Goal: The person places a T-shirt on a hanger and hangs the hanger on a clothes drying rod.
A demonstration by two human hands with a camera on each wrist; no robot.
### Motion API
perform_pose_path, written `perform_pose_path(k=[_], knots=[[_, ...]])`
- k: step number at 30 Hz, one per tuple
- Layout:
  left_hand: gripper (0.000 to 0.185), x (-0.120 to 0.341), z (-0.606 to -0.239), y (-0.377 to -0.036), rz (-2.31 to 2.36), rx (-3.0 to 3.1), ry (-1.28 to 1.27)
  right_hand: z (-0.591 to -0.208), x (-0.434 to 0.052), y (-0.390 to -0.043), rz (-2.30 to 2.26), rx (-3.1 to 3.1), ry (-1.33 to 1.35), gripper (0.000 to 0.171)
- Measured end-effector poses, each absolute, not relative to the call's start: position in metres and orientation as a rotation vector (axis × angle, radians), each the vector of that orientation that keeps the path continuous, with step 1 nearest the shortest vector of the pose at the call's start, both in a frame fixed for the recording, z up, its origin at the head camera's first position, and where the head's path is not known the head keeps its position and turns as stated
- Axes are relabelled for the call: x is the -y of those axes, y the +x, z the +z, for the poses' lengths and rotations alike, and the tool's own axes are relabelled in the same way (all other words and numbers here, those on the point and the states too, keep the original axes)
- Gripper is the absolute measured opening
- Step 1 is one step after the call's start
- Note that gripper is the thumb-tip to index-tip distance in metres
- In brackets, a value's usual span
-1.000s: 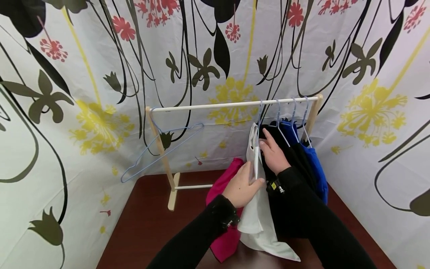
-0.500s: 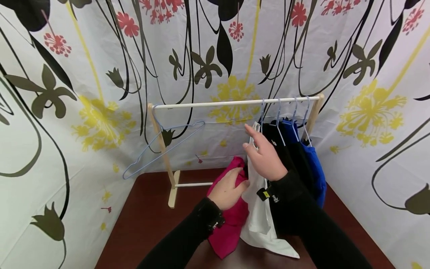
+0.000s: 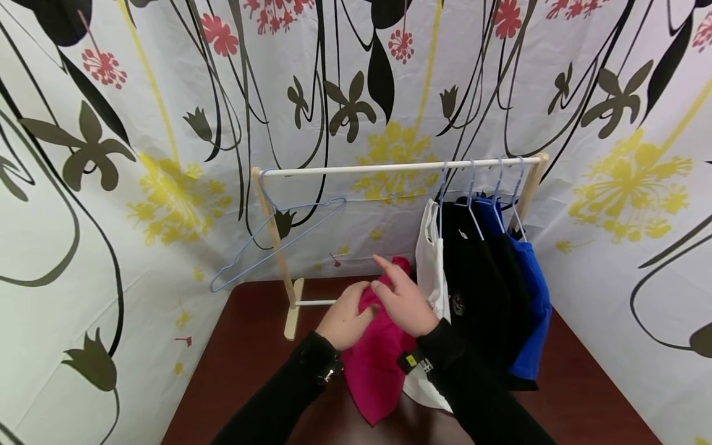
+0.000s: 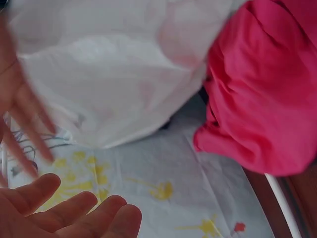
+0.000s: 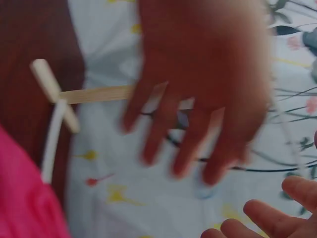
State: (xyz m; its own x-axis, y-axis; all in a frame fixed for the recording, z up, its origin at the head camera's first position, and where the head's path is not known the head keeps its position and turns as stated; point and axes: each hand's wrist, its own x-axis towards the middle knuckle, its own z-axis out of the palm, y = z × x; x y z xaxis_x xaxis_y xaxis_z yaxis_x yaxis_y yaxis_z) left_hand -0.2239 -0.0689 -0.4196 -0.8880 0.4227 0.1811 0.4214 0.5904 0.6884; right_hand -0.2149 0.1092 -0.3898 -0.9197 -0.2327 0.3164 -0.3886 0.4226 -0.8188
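We placed both hands on the pink cloth (image 3: 378, 364). Left hand (image 3: 346, 321) and right hand (image 3: 405, 303) lay side by side, fingers apart and gripping nothing.

You have open room along the rail (image 3: 356, 168) between the empty hanger (image 3: 278, 238) at its left post and the white garment (image 3: 432, 259), with bare desk (image 3: 245, 364) below on the left. The right end is crowded: white, black garment (image 3: 478, 278) and blue garment (image 3: 528, 290) hang close together. The pink garment (image 3: 378, 364) fills the desk's middle.
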Motion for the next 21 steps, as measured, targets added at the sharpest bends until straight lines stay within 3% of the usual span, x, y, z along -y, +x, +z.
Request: perform_pose_path(k=[11,21], knots=[[0.057,0.120,-0.446,-0.235,1.147,-2.919,0.544,-0.484,-0.130,-0.242,1.357,2.597,0.250,0.055],[0.053,0.157,-0.480,-0.252,1.244,-2.912,0.259,-0.530,-0.144,-0.255,1.263,2.626,0.118,0.055]])
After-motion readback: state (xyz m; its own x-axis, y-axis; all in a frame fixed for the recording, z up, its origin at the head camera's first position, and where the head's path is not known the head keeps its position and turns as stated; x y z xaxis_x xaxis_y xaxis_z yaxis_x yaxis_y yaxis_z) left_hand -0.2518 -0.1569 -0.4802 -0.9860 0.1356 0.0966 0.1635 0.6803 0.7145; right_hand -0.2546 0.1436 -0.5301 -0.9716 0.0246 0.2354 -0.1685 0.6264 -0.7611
